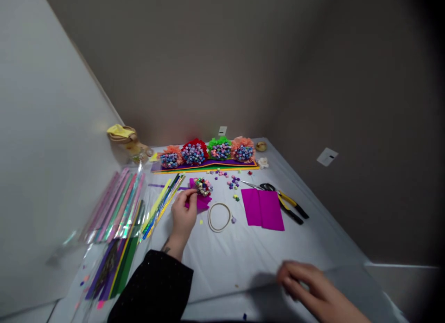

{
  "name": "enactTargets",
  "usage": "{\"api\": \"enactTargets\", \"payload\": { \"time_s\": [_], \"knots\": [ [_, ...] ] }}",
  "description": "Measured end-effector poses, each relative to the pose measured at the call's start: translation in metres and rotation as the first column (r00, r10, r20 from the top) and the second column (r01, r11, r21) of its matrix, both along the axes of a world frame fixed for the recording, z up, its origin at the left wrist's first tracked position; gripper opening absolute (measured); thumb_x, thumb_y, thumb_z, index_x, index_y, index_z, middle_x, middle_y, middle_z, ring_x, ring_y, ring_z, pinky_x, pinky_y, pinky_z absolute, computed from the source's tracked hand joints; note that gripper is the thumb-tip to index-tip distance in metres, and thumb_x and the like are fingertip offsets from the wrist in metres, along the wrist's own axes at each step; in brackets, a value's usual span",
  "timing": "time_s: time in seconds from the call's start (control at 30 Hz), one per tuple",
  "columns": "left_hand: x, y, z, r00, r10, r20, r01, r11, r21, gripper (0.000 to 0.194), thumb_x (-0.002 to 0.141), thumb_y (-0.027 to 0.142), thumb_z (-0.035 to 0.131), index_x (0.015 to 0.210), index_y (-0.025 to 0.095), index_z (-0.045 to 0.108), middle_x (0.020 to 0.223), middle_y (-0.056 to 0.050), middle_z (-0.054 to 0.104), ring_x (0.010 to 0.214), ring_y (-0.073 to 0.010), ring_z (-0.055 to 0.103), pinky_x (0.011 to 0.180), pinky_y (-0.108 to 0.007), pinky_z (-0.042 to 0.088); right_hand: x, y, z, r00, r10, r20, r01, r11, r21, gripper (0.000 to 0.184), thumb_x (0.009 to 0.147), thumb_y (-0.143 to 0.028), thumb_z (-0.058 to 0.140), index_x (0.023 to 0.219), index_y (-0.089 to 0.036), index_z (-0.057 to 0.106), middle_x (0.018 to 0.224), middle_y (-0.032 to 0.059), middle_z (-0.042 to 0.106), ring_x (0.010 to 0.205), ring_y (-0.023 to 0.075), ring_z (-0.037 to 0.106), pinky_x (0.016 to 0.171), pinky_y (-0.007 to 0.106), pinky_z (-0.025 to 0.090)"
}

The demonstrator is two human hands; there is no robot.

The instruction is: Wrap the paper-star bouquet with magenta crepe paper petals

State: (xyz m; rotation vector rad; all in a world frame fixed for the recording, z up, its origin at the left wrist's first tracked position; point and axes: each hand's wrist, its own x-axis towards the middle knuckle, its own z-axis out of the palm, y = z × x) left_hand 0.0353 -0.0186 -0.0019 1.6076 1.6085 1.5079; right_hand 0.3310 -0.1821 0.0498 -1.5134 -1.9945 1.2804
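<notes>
My left hand (184, 212) is closed with its fingertips at a small bouquet of tiny coloured stars (204, 186), which is backed by magenta crepe paper (202, 203). The bouquet lies low over the table, and its lower part is hidden by the fingers. My right hand (306, 286) is at the front right, well apart from the other things. Its fingers are curled toward the thumb and slightly blurred, so I cannot make out anything between them. A cream-coloured ring of cord or tape (219, 217) lies to the right of my left hand, with loose stars (233, 182) beyond it.
Folded magenta paper (262, 209) lies right of centre, beside yellow-and-black-handled pliers (294, 206) and scissors (255, 186). Several finished star bouquets (194, 152) line the back. Paper strips in clear sleeves (120, 205) cover the left side. A wicker basket (123, 136) stands back left.
</notes>
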Motion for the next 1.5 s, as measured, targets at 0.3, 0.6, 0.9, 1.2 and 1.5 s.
{"api": "enactTargets", "payload": {
  "time_s": [0.3,0.6,0.9,1.2,1.5],
  "knots": [
    [0.013,-0.021,0.011,0.61,-0.665,-0.431,0.592,0.744,-0.31,0.019,0.085,0.03,0.054,0.08,0.019,0.068,0.075,-0.005,0.068,0.071,-0.0162,0.061,0.065,-0.026,0.041,-0.068,0.141,0.014,0.976,0.216,0.011,-0.172,0.746,0.643,0.017,0.086,-0.017,0.048,0.089,-0.022,0.065,0.078,0.0066,0.065,0.074,0.0185,0.059,0.068,0.032,0.046],
    [0.013,-0.023,0.012,0.384,-0.725,-0.571,0.616,0.662,-0.427,0.015,0.08,0.032,0.064,0.09,0.021,0.065,0.086,-0.002,0.068,0.081,-0.0187,0.062,0.066,-0.028,0.039,-0.024,0.194,-0.078,0.955,-0.278,0.105,0.163,0.785,0.598,0.022,0.085,-0.025,0.045,0.087,-0.018,0.065,0.087,0.0087,0.069,0.082,0.0214,0.062,0.078,0.034,0.047],
    [0.025,-0.024,0.015,0.265,-0.702,-0.662,0.477,0.692,-0.543,0.011,0.086,0.019,0.051,0.086,0.017,0.062,0.086,-0.006,0.064,0.08,-0.0216,0.062,0.068,-0.033,0.044,0.037,0.21,-0.066,0.824,-0.508,0.251,0.354,0.807,0.472,0.024,0.076,-0.021,0.046,0.086,-0.016,0.068,0.09,0.0106,0.068,0.082,0.0219,0.06,0.076,0.032,0.045],
    [0.03,-0.02,0.0,0.474,-0.583,-0.659,0.45,0.804,-0.388,0.024,0.091,0.018,0.041,0.099,0.02,0.063,0.091,-0.007,0.067,0.086,-0.0206,0.063,0.074,-0.032,0.048,0.052,0.197,-0.043,0.789,-0.412,0.456,0.323,0.909,0.263,0.016,0.08,-0.025,0.052,0.086,-0.018,0.065,0.076,0.0063,0.069,0.066,0.0175,0.059,0.055,0.025,0.035],
    [0.042,-0.026,0.011,0.567,-0.628,-0.534,0.571,0.766,-0.294,0.024,0.092,0.024,0.043,0.1,0.021,0.065,0.092,-0.007,0.069,0.087,-0.0182,0.063,0.076,-0.031,0.049,0.026,0.195,-0.052,0.814,-0.219,0.539,0.16,0.975,0.155,0.011,0.07,-0.029,0.065,0.073,-0.018,0.063,0.072,0.0065,0.067,0.06,0.0162,0.055,0.051,0.026,0.03]
  ]
}}
